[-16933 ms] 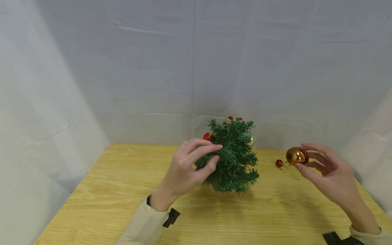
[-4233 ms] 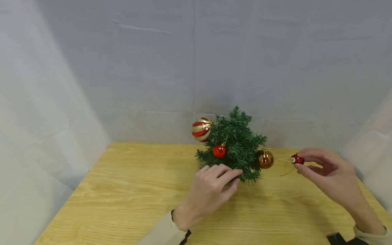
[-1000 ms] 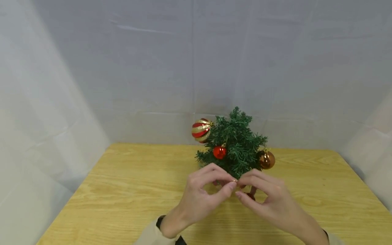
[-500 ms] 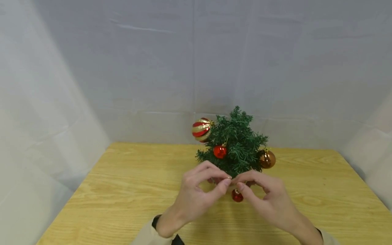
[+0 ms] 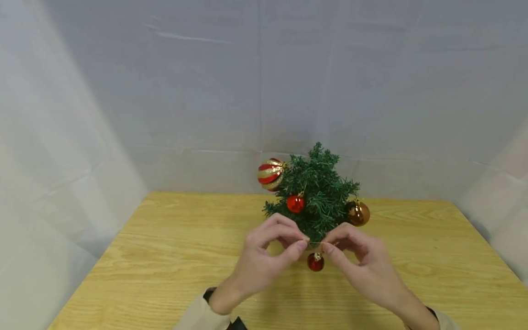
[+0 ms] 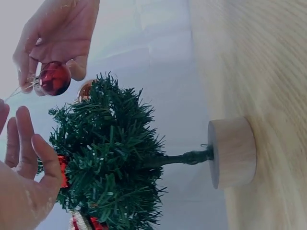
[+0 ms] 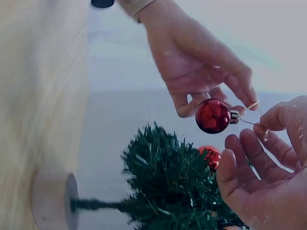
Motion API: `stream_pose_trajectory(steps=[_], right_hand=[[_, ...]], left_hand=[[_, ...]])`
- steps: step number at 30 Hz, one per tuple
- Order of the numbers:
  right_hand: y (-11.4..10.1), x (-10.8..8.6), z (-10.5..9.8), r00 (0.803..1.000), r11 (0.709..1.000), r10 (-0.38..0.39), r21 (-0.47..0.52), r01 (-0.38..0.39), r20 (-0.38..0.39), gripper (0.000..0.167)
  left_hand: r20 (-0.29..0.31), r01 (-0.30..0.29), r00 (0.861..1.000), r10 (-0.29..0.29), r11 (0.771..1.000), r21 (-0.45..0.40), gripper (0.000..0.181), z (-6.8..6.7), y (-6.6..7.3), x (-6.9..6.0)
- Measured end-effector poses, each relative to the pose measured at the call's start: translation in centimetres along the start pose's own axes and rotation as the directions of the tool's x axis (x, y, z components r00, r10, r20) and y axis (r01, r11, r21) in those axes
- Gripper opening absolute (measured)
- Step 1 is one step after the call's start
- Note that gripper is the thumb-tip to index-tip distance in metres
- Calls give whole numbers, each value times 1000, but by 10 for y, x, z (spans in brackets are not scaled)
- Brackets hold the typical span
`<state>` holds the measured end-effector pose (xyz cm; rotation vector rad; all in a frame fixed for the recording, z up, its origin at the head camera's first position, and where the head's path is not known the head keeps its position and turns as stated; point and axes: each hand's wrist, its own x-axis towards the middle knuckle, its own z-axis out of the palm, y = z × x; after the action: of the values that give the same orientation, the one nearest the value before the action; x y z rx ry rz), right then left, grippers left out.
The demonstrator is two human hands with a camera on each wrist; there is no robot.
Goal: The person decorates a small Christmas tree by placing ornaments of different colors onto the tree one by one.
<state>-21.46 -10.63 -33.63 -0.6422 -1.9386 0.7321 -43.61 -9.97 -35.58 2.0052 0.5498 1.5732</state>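
A small dark red bauble (image 5: 315, 262) hangs by a thin gold string (image 5: 316, 242) in front of the tree. My left hand (image 5: 266, 259) pinches one side of the string between thumb and forefinger. From the right, my right hand (image 5: 365, 268) pinches the other side, so the string runs taut between them. The right wrist view shows the bauble's metal cap (image 7: 234, 117) with the string threaded through it. Just behind the hands stands the small green Christmas tree (image 5: 319, 183), apart from this bauble.
On the tree hang a red-and-gold striped bauble (image 5: 271, 174) at left, a bright red bauble (image 5: 295, 203) in front and a copper bauble (image 5: 358, 213) at right. Its round wooden base (image 6: 234, 152) rests on the wood-grain table (image 5: 173, 238). A pale cloth backdrop (image 5: 206, 101) rises behind.
The copper bauble went from my right hand onto the tree, which now faces differently. The small red bauble came from the right to the middle. Lately the hands spread slightly, stretching its string.
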Motion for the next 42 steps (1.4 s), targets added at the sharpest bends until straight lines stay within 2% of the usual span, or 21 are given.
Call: stream_pose_trajectory(steps=[3,5,7,8,9,10,12,13,14,16,18,21,26,29,33,38,40,42], right_hand=[[-1,1,-1,998,994,-50,-99,47,-26,28],[0,0,-1,996,983,-81,-168,72,-46,32],[0,0,-2,991,966,-112,-241,92,-70,34],[1,0,-2,988,956,-134,-274,107,-80,34],[2,0,-3,984,945,-155,-304,121,-89,31],[4,0,-4,979,934,-177,-329,136,-98,28],[6,1,-5,966,910,-233,-376,177,-109,14],[8,2,-5,958,894,-265,-401,201,-111,6],[9,3,-5,948,877,-298,-425,225,-113,7],[12,5,-6,929,839,-351,-479,257,-115,20],[14,6,-7,915,803,-387,-529,274,-114,30],[15,6,-9,918,775,-383,-577,259,-102,33],[16,3,-13,956,771,-287,-605,198,-52,38],[17,2,-14,969,755,-245,-632,175,-24,41],[19,2,-13,970,731,-244,-659,175,-13,44],[21,4,-12,966,712,-254,-683,163,-35,43],[21,4,-11,964,693,-264,-701,165,-34,34],[22,5,-11,961,661,-275,-730,173,-21,18]], left_hand=[[12,14,1000,-14,1000,-18,10,0,-3,-1],[15,-11,1000,11,1000,13,11,0,-5,0],[31,-97,995,94,991,97,11,0,-8,2],[44,-151,988,146,976,159,11,0,-10,3],[59,-209,978,201,951,226,11,0,-11,4],[78,-267,964,256,916,300,10,0,-13,6],[119,-362,930,347,819,445,10,0,-16,8],[135,-386,919,371,774,502,11,0,-17,9],[146,-405,908,393,731,550,13,0,-18,9],[162,-424,893,421,658,622,18,0,-20,11],[171,-428,886,432,615,662,21,0,-22,13],[190,-435,878,439,567,700,22,0,-25,15],[227,-447,872,434,516,730,16,0,-28,14],[236,-441,878,417,510,738,10,0,-30,13],[241,-426,889,390,511,747,9,0,-32,12],[231,-389,909,346,508,769,8,2,-29,14],[230,-376,914,333,489,787,8,4,-28,14],[237,-375,914,330,459,806,8,6,-28,15]])
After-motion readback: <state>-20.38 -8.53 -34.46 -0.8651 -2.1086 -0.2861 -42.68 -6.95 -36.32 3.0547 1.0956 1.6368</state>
